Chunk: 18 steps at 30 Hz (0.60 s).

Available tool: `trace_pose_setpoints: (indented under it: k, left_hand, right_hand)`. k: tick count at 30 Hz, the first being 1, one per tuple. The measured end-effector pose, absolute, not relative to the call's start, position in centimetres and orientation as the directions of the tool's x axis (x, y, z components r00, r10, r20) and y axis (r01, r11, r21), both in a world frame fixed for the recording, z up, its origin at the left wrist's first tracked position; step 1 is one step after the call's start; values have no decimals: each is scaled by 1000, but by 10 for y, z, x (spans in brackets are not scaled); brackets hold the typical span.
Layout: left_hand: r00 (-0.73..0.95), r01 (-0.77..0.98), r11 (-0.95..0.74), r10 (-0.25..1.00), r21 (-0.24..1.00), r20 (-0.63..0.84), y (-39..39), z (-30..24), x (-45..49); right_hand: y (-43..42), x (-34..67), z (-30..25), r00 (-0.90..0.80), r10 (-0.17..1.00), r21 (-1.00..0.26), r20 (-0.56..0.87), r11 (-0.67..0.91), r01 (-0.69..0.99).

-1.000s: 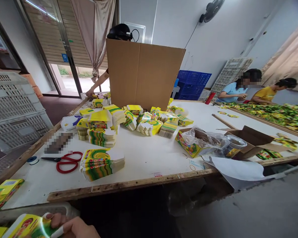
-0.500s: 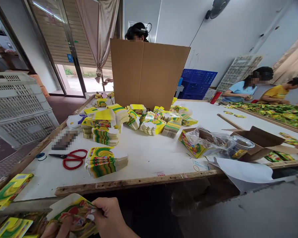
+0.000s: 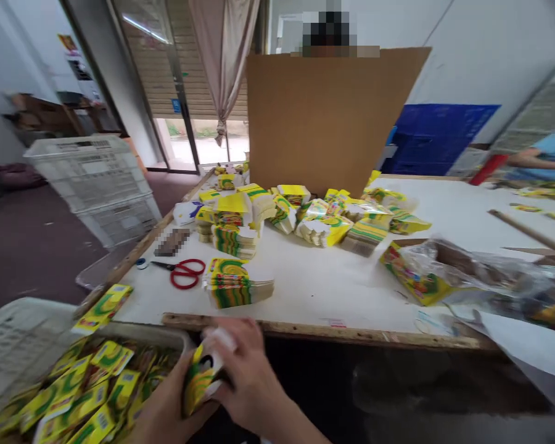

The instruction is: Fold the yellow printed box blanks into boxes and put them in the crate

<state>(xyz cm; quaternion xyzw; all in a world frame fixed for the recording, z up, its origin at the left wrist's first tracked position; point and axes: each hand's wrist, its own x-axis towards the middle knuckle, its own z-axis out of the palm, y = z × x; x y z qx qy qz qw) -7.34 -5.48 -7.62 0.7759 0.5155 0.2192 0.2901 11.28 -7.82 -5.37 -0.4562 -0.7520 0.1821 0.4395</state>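
Both hands are around a small yellow and green printed carton (image 3: 198,387), low in front of me by the table's near edge. My left hand (image 3: 164,401) grips its lower left side, fingers partly hidden. My right hand (image 3: 250,376) is closed over the carton's white flap end, slightly blurred by motion. To the left, a white plastic crate (image 3: 173,336) holds several yellow and green packs (image 3: 81,401). One more flat yellow pack (image 3: 104,308) lies on the table corner above the crate.
Stacks of unfolded cartons (image 3: 238,283) lie on the white table (image 3: 305,308), beside red-handled scissors (image 3: 187,273). A large cardboard sheet (image 3: 328,123) stands behind, with a person partly hidden by it. An open carton with plastic (image 3: 416,277) sits at right; white crates (image 3: 106,179) stand left.
My view has turned left, bringing the crate of packs further in. The carton, earlier held broad and flattish with the right hand pinching its edge, is now enclosed between both hands.
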Motion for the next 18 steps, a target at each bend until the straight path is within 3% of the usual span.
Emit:
trace_pose_setpoints:
  k: [2,4,6,8,11,15,18]
  left_hand:
    - [264,733,-215,964,645,22,-62,-71,-60]
    - [271,726,-212,962,655,10,-69,-67,-51]
    - [312,721,-228,950,654,-13,-76,-67,-45]
    - [355,732,-242,933,637,-54,-81,-69,-42]
    - [382,749,-253,920,612,-87,-85,-72,-41]
    - [396,708,-259,916,657,-66,-84,-72,-40]
    - [400,667,-219,912,712,-95,-81,-70,-38]
  right_hand:
    - [-77,112,-67,72,899,-854,431,380,355]
    - [-75,109,-80,135,973,-982,189,189,10]
    - [-74,104,-87,-32,997,-943,-69,-75,-323]
    - [-76,102,-86,-224,951,-826,-215,-299,-477]
    - [-79,103,-78,-306,910,-780,-281,-402,-480]
    - [-80,105,-72,-272,919,-836,-287,-378,-397]
    - [-82,106,-73,-252,948,-909,-195,-271,-315]
